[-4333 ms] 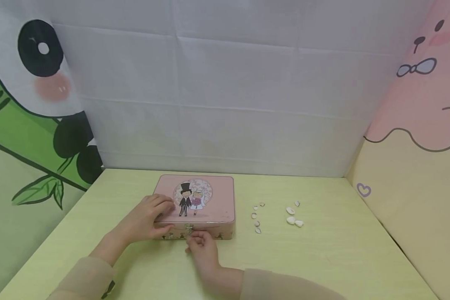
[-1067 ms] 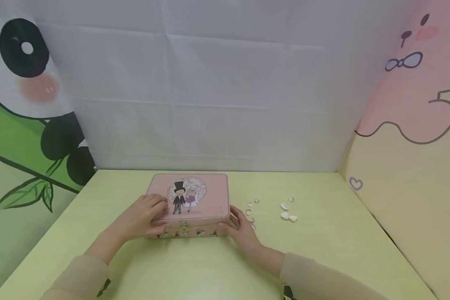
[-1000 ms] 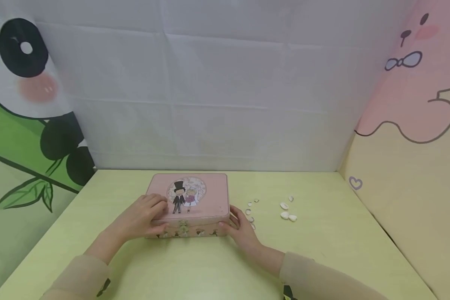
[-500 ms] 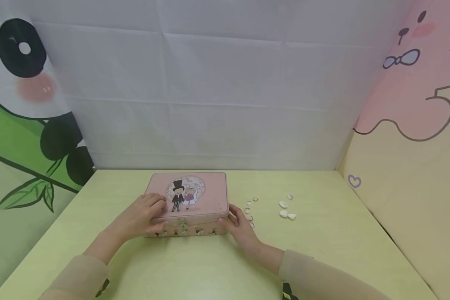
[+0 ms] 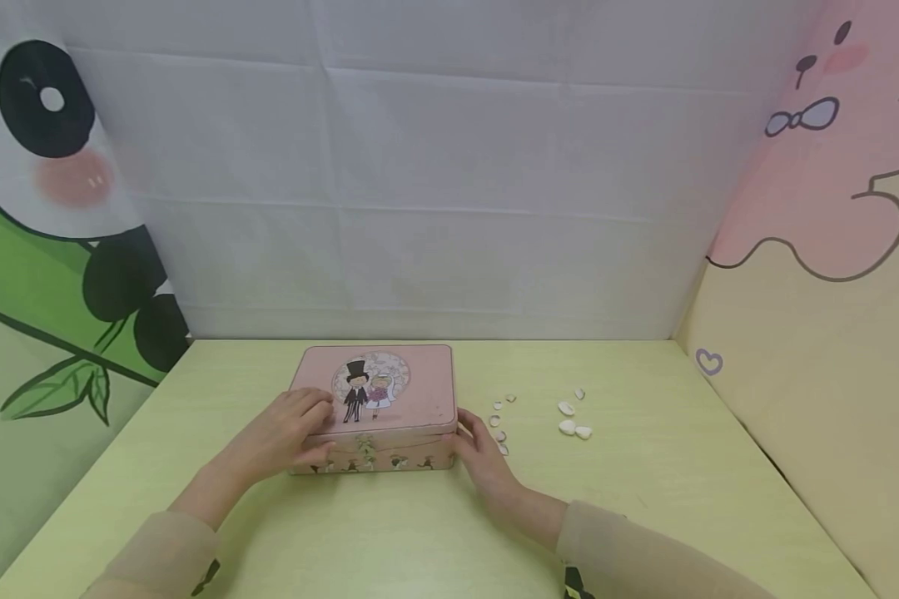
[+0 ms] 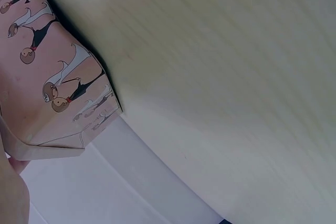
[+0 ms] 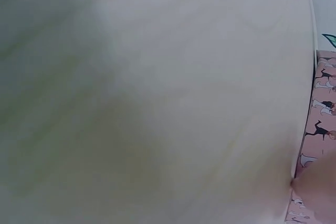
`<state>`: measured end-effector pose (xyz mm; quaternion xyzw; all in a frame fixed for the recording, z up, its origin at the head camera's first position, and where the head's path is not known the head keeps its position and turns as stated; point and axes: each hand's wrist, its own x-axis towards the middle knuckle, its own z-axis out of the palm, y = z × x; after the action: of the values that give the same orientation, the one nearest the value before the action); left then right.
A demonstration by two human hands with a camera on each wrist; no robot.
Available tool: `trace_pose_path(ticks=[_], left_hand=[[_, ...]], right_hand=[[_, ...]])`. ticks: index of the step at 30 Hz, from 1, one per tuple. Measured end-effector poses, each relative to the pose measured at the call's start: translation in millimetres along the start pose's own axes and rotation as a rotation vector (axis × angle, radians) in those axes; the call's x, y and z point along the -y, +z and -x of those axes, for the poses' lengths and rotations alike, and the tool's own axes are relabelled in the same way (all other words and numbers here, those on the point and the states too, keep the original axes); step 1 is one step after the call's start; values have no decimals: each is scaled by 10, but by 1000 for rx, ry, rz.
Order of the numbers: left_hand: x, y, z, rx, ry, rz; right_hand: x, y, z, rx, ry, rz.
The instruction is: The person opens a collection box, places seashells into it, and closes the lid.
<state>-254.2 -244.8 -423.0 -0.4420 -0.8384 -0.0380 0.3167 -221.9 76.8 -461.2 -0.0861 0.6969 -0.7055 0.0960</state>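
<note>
A pink tin box (image 5: 427, 391) with a bride and groom on its lid stands on the table, lid down. My left hand (image 5: 288, 433) grips its front left corner, fingers over the lid and thumb at the front. At the front right corner, my right hand (image 5: 489, 466) holds the box, its fingers partly hidden along the side. A small metal clasp (image 5: 365, 449) sits at the middle of the front. In the left wrist view the box's patterned wall (image 6: 58, 72) fills the upper left; in the right wrist view, a blurred fingertip (image 7: 317, 187) covers part of the wall.
Small ring-like pieces (image 5: 495, 421) lie in a loose column right of the box, close to my right hand. Farther right are several white shell-like pieces (image 5: 567, 427). A white cloth wall (image 5: 449, 249) rises behind the yellow table (image 5: 682, 499).
My right hand has gone from the clasp to the front right corner. Most recently its thumb has slid right, off the front face toward the corner. The left hand keeps its grip.
</note>
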Motion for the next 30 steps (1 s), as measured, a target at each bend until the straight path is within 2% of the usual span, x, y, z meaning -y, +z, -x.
trace_pose_path(ticks=[13,17,24,30], left_hand=[[28,-16,-24,-34,9,7],[44,-47,-40,-14,7,22],[129,-196,-183,-25,-72,37],[177,-300,-261,50,-129,81]], right_hand=[[61,20,-36,85,-14,-33],[67,34,-46,83,5,-40],[92,58,-54,66,23,-52],[143,66,-72,27,76,-63]])
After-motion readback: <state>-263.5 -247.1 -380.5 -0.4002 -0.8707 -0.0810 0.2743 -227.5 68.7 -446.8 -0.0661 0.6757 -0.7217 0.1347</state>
